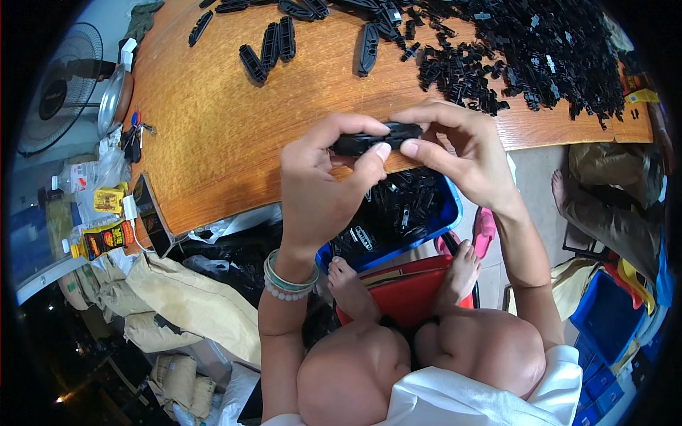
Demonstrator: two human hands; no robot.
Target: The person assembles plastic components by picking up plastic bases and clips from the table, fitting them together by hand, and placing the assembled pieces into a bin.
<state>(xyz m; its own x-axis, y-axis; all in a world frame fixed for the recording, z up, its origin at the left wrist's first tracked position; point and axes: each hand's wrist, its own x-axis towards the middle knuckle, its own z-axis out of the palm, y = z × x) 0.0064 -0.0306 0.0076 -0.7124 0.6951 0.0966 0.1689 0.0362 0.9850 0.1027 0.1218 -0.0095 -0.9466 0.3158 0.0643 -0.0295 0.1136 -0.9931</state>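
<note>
Between my two hands, just over the near edge of the wooden table, is a long black plastic part (359,144) with rounded ends. My left hand (320,163) grips its left end between thumb and fingers. At its right end, my right hand (465,145) pinches it with thumb and forefinger; whether a smaller piece is in that pinch is hidden. Farther up the table lie several similar long black parts (269,46), and one more long part (368,50) rests near the small clips. A large heap of small black plastic clips (547,57) covers the far right.
A blue bin (444,231) of black parts stands below the table edge, above my feet. Keys (135,138) and a metal bowl (114,99) sit at the left edge, near a fan (57,92). Another person's leg (604,206) shows at right, by a blue crate (607,312).
</note>
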